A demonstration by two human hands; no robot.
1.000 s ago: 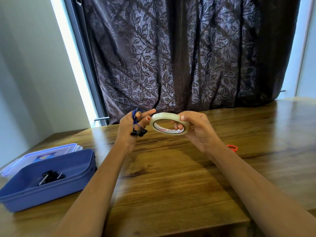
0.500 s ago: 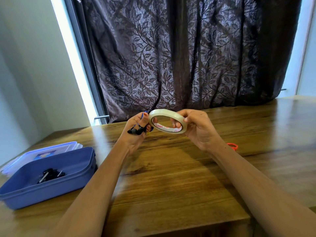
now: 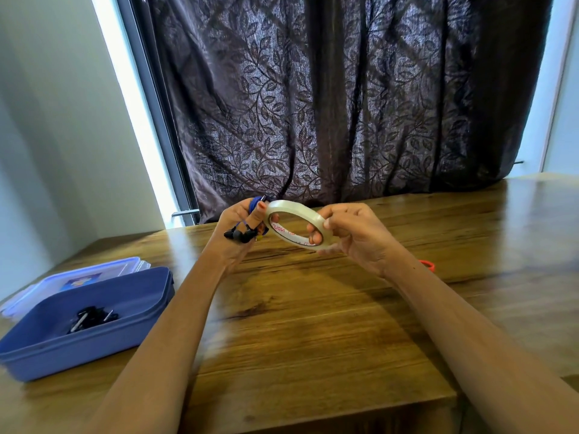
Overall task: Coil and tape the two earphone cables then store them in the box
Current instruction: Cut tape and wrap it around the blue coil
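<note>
Curtain (image 3: 344, 104) backs the table (image 3: 313, 324); bare wood at 6 o'clock gives us room, front edge close. Box (image 3: 94, 352) sits open at 8 o'clock, black cable (image 3: 91, 317) already inside. Our right hand (image 3: 357, 234) pinches the tape (image 3: 296, 207), probably hunting its end; left hand (image 3: 233, 228), at the tape's 9 o'clock, grips the blue coil (image 3: 255, 202) so it can't unwind.

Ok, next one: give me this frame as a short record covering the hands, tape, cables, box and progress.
left hand: grips coiled blue earphone cable, black earbuds hanging out; thumb tip on the tape
right hand: holds clear tape roll above the wooden table
blue box: open, table's left; black earphone bundle inside
lid: behind the box
other: orange object, partly hidden by right forearm
progress: one bundle boxed, blue one in hand
</note>
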